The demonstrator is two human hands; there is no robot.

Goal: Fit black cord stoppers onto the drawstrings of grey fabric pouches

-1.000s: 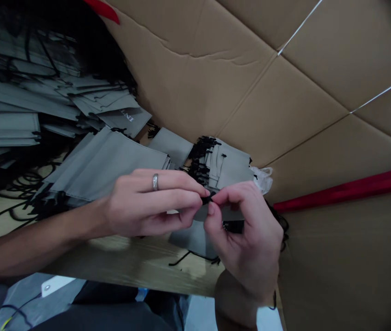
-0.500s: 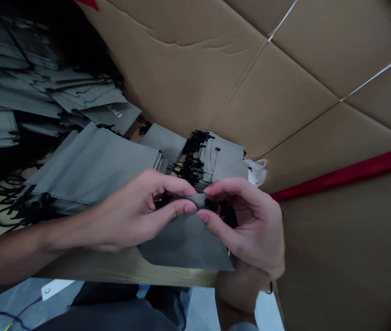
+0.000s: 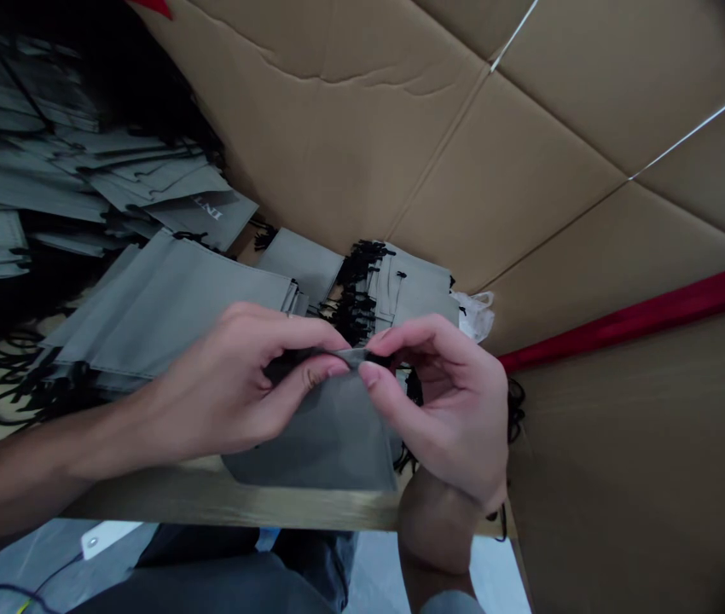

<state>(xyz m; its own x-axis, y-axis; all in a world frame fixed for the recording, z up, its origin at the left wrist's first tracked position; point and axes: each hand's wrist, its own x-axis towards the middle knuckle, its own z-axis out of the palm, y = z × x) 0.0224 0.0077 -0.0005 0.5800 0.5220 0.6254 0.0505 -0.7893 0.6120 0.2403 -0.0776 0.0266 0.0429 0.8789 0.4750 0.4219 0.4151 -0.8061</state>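
Note:
A grey drawstring bag (image 3: 324,443) hangs flat below both hands, its lower part over the table edge. With thumb and forefinger, my left hand (image 3: 240,384) pinches the bag's top hem. My right hand (image 3: 445,401) is closed on the same hem just to the right, fingertips at the corner where black cord shows. The two sets of fingertips nearly meet. Black cord loops (image 3: 410,388) show behind my right fingers; what lies exactly between those fingertips is partly hidden.
A stack of grey bags (image 3: 189,298) lies left of the hands, and another stack with black cord ends (image 3: 423,290) lies beyond. A large heap of bags (image 3: 81,188) fills the left. Cardboard walls (image 3: 350,136) and a red strap (image 3: 644,311) bound the right.
Both hands have shifted slightly left and up with the bag. My right fingertips now cover more of the black cord at the hem's corner.

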